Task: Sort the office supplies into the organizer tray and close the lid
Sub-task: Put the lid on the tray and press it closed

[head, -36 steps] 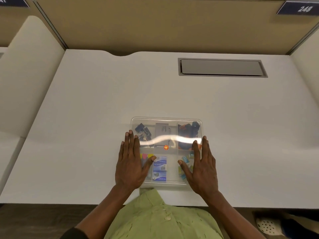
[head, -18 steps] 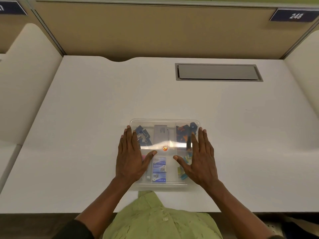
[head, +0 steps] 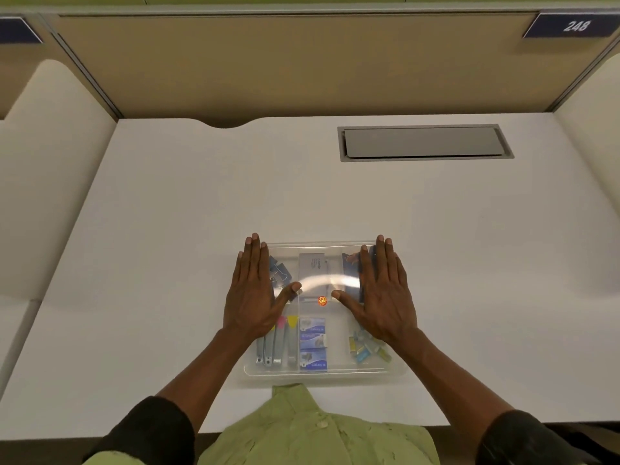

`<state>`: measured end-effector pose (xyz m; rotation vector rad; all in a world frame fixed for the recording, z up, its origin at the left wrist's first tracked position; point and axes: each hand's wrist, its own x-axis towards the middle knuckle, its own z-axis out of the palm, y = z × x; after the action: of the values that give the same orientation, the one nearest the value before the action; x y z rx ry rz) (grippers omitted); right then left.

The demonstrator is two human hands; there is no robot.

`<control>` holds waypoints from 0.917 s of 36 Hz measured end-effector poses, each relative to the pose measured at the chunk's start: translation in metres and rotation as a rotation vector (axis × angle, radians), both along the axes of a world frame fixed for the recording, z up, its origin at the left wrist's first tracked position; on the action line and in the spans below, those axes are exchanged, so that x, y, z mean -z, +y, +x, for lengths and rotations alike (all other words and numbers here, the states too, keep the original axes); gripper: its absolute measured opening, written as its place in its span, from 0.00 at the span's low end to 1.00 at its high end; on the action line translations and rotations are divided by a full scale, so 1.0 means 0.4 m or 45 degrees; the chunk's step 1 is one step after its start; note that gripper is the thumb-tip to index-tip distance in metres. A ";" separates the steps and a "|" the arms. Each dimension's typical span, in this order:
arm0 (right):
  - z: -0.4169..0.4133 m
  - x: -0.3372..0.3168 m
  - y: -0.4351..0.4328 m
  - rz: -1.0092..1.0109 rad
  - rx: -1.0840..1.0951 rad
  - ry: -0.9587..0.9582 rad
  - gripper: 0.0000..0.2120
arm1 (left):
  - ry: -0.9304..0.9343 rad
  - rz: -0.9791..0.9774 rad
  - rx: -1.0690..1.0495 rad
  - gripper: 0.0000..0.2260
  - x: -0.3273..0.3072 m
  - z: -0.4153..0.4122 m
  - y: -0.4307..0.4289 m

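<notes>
So the clear organizer tray (head: 323, 372) is sitting on the white tabletop (head: 167, 263) right at the near edge, basically in front of the person's chest, with its long axis running left to right across the view and its short sides facing the two arms. The see-through lid (head: 322, 280) is down on top of it, with a bright streak of glare curving across the far half. Both hands are flat on that lid, palms down, fingers straight and pointing away toward the beige partition (head: 302, 62). Left hand (head: 255, 297) covers the far-left part, right hand (head: 382, 293) covers the far-right part, and the thumbs angle in toward each other with a gap in the middle where a little orange-red sticker or dot (head: 322, 301) shows. Neither grip is wrapped around anything, both are spread wide and just lying flat on the plastic. Through the lid you can see stuff sorted by compartment: blue binder clips (head: 278, 273) far left beside the left hand, a grey card or booklet (head: 313, 266) far middle, something dark blue and orange mostly under the right hand, then near left a row of grey things with pink and yellow tips (head: 283, 340), near middle a stack of small blue boxes (head: 312, 344), and near right a loose pile of small pale blue and yellow bits (head: 367, 347) that I can't make out. A grey recessed cable hatch (head: 424, 142) sits well apart at the back right.
</notes>
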<state>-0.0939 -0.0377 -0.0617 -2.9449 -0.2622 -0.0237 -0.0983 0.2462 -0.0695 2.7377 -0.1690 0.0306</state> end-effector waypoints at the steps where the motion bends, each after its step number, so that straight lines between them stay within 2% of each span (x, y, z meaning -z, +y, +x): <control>1: 0.000 0.001 0.000 0.000 -0.001 -0.001 0.51 | 0.003 0.005 0.000 0.49 0.000 0.003 0.001; 16: 0.029 0.011 0.007 -0.008 -0.009 -0.044 0.50 | -0.006 0.131 0.002 0.48 0.018 0.054 0.005; 23: 0.033 0.020 0.007 -0.008 0.029 -0.046 0.51 | 0.039 0.290 0.057 0.47 -0.006 0.052 0.006; 27: 0.034 0.024 0.007 -0.009 0.031 -0.042 0.52 | 0.006 0.173 0.030 0.44 -0.009 -0.034 -0.021; 33: 0.033 0.023 0.008 -0.007 0.036 -0.037 0.52 | -0.036 0.127 0.018 0.44 0.009 -0.155 -0.022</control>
<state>-0.0806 -0.0346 -0.0710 -2.9560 -0.2250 -0.0701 -0.1602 0.2374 -0.0730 2.8363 -0.2030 0.0582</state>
